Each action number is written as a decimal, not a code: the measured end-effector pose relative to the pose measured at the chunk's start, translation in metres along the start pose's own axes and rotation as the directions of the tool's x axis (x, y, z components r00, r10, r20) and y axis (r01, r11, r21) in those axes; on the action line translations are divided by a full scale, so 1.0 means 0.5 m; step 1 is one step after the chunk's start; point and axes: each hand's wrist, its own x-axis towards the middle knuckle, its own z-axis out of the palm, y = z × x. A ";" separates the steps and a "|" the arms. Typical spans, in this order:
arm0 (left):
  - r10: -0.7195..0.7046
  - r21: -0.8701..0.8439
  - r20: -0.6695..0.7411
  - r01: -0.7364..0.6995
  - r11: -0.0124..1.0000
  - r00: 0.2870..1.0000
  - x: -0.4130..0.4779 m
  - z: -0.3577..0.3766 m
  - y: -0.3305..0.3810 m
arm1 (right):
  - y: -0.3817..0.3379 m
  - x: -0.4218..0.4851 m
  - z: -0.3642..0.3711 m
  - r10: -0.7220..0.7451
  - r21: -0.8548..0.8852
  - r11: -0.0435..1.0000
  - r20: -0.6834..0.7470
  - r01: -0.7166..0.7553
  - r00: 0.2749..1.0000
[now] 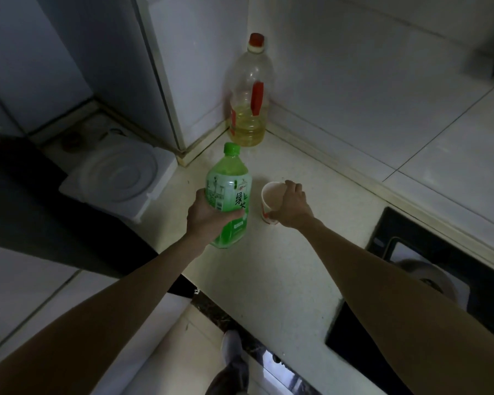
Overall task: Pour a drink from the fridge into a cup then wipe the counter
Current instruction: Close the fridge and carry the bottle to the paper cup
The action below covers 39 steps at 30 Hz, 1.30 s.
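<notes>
On the counter (pixel 283 266) my left hand (pixel 208 215) wraps the green bottle (pixel 231 189), upright just left of the cup (pixel 270 201). My right hand (pixel 293 206) grips the cup's side, probably steadying it for pouring. The cap (pixel 232 148) is on.

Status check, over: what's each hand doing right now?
Left hand grips green bottle, cap on. Right hand holds paper cup. Oil bottle behind, apart.
</notes>
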 end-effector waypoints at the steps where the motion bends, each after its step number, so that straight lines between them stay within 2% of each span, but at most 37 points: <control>1: 0.002 -0.001 0.003 -0.002 1.000 1.000 0.001 -0.001 0.004 | 0.001 -0.003 0.001 0.013 0.013 1.000 -0.004 -0.013 1.000; 11: 0.083 0.011 0.071 -0.084 0.996 0.994 -0.005 0.010 0.076 | 0.058 -0.074 -0.051 0.159 0.293 0.946 -0.034 -0.142 0.987; 21: 0.237 -0.017 0.276 -0.242 0.970 0.931 -0.127 0.150 0.174 | 0.221 -0.254 -0.164 0.268 0.382 0.903 -0.147 -0.195 0.952; 24: 0.278 -0.001 0.341 -0.295 0.955 0.898 -0.194 0.206 0.195 | 0.283 -0.339 -0.196 0.295 0.407 0.891 -0.176 -0.203 0.939; 28: 0.325 0.012 0.420 -0.363 0.932 0.847 -0.300 0.277 0.212 | 0.364 -0.468 -0.224 0.337 0.554 0.816 -0.219 -0.168 0.916; 31: 0.360 0.029 0.476 -0.423 0.906 0.803 -0.389 0.327 0.217 | 0.423 -0.571 -0.230 0.370 0.627 0.770 -0.289 -0.118 0.883; 33: 0.383 0.051 0.511 -0.472 0.880 0.770 -0.451 0.362 0.217 | 0.465 -0.643 -0.226 0.431 0.665 0.734 -0.299 -0.138 0.851; 36: 0.412 0.059 0.594 -0.547 0.835 0.691 -0.553 0.413 0.215 | 0.530 -0.756 -0.213 0.535 0.686 0.692 -0.274 -0.228 0.799; 39: 0.438 0.015 0.671 -0.602 0.798 0.598 -0.656 0.462 0.213 | 0.586 -0.873 -0.200 0.626 0.744 0.622 -0.284 -0.245 0.727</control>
